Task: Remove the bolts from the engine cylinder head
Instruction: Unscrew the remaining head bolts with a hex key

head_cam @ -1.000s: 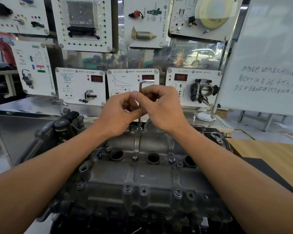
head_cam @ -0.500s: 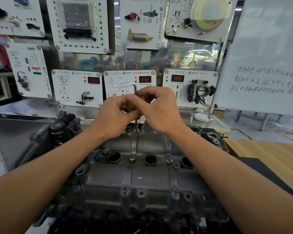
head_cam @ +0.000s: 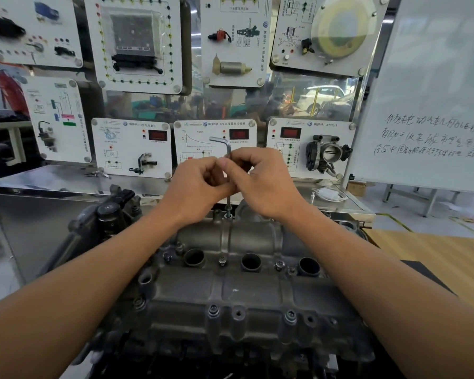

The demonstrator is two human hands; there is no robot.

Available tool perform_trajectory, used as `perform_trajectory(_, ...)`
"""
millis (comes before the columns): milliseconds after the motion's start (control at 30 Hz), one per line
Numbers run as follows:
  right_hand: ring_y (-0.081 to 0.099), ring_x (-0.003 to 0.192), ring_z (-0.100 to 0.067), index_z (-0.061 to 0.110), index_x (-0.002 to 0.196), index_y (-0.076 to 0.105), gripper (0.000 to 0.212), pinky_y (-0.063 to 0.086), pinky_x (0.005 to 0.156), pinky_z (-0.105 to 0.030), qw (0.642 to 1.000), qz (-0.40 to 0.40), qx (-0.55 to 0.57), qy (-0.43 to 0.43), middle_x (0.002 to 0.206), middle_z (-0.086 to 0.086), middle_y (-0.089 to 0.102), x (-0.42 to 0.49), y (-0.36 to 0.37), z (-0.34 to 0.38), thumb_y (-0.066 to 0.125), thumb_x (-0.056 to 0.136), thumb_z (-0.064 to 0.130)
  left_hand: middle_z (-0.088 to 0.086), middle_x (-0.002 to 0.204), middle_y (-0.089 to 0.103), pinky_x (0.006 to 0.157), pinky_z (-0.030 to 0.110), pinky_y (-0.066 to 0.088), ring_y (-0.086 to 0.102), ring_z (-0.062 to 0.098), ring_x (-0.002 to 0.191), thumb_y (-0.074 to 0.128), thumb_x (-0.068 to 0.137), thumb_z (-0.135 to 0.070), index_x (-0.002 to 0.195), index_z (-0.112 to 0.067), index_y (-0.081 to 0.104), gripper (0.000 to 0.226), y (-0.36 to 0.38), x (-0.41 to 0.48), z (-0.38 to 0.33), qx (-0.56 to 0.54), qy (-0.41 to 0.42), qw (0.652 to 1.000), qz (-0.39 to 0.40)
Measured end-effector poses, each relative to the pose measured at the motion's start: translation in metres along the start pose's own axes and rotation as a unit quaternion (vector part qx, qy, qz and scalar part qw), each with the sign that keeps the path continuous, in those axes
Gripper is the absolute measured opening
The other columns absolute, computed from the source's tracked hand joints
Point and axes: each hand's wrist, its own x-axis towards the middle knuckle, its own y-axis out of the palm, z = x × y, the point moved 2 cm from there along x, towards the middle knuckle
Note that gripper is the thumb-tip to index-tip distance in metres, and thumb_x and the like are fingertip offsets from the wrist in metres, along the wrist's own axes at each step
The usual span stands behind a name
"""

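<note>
Pinching hex key (head_cam: 228,149), fingers (head_cam: 240,160) of left hand (head_cam: 195,187) and right hand (head_cam: 268,184) hiding its mid-shaft above bolt (head_cam: 227,214).

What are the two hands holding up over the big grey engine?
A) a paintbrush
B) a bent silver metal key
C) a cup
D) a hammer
B: the left hand and the right hand both pinch the upright shaft of the silver L-shaped hex key, whose tip sits in a bolt at the far edge of the grey metal cylinder head.
</note>
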Motion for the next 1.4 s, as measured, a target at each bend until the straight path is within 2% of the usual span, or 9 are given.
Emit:
perform_trajectory(100,0.048,0.057,-0.012,-0.002,0.076,0.064,0.030,0.041,0.056,-0.025,1.000,-0.004,-0.015,0.013,0.067,-0.019,0.062,0.008,-0.001,0.005,0.060,0.098,0.017,-0.004,0.057,0.051,0.051,0.021,0.038,0.042,0.006,0.049,0.081,0.077,-0.039,0.074,-0.012,0.057,0.036,-0.014,0.003,-0.002,0.047,-0.045,0.998,0.006)
perform_trajectory(200,0.057,0.064,-0.023,0.000,0.081,0.065,0.031,0.045,0.061,-0.033,1.000,0.002,-0.027,0.004,0.071,-0.014,0.065,0.017,0.003,0.014,0.053,0.101,0.021,-0.007,0.078,0.068,0.071,0.030,0.054,0.064,0.008,0.071,0.075,0.083,-0.041,0.094,-0.020,0.065,0.026,-0.049,0.006,-0.010,0.136,-0.037,0.988,0.069)
perform_trajectory(333,0.058,0.069,-0.021,0.003,0.084,0.065,0.030,0.044,0.066,-0.037,0.993,0.081,-0.079,-0.043,0.073,-0.008,0.066,0.030,0.039,0.032,0.050,0.103,0.021,-0.014,0.092,0.075,0.076,0.019,0.052,0.069,-0.004,0.083,0.068,0.091,-0.029,0.108,-0.029,0.073,0.017,-0.101,0.006,-0.014,0.173,-0.007,0.972,0.157)
perform_trajectory(633,0.051,0.062,-0.018,0.008,0.074,0.057,0.031,0.037,0.061,-0.032,0.977,0.134,-0.145,-0.075,0.064,-0.001,0.056,0.041,0.086,0.033,0.051,0.102,0.021,0.005,0.088,0.078,0.091,0.044,0.056,0.074,0.022,0.090,0.073,0.088,-0.025,0.101,-0.019,0.079,0.015,-0.111,-0.018,0.022,0.091,-0.128,0.982,0.103)
perform_trajectory(767,0.056,0.063,-0.018,0.006,0.076,0.061,0.030,0.041,0.061,-0.033,0.984,0.106,-0.136,-0.043,0.066,-0.002,0.062,0.035,0.071,0.021,0.052,0.101,0.021,-0.005,0.095,0.078,0.093,0.038,0.056,0.072,0.007,0.089,0.074,0.086,-0.031,0.105,-0.020,0.078,0.022,-0.103,-0.005,0.020,0.138,-0.131,0.971,0.147)
perform_trajectory(967,0.060,0.072,-0.027,-0.001,0.083,0.065,0.030,0.046,0.069,-0.040,0.984,0.113,-0.131,-0.048,0.076,-0.012,0.067,0.028,0.071,0.019,0.051,0.101,0.018,0.010,0.077,0.075,0.078,0.040,0.058,0.070,0.025,0.073,0.074,0.083,-0.016,0.085,-0.007,0.077,0.010,-0.085,0.004,0.011,0.137,-0.145,0.968,0.156)
perform_trajectory(1133,0.058,0.073,-0.030,-0.002,0.084,0.062,0.028,0.043,0.069,-0.039,0.981,0.135,-0.133,-0.050,0.077,-0.014,0.066,0.024,0.067,0.015,0.050,0.102,0.017,0.005,0.061,0.062,0.056,0.027,0.038,0.050,0.018,0.056,0.072,0.083,-0.008,0.069,-0.018,0.067,0.018,-0.067,-0.003,0.014,0.114,-0.164,0.976,0.087)
perform_trajectory(1267,0.054,0.069,-0.023,0.001,0.084,0.061,0.027,0.040,0.065,-0.033,0.983,0.131,-0.119,-0.048,0.074,-0.008,0.062,0.027,0.062,0.016,0.049,0.102,0.016,0.015,0.076,0.074,0.075,0.040,0.059,0.070,0.031,0.071,0.074,0.083,-0.005,0.087,-0.004,0.075,0.004,-0.065,-0.006,0.017,0.029,-0.187,0.981,0.043)
perform_trajectory(1400,0.052,0.068,-0.021,0.002,0.083,0.061,0.026,0.041,0.066,-0.031,0.987,0.111,-0.105,-0.048,0.072,-0.006,0.060,0.029,0.059,0.018,0.049,0.102,0.015,0.017,0.077,0.075,0.083,0.049,0.058,0.073,0.030,0.082,0.071,0.085,-0.003,0.085,-0.002,0.076,0.006,-0.059,-0.012,0.019,0.030,-0.165,0.985,0.041)
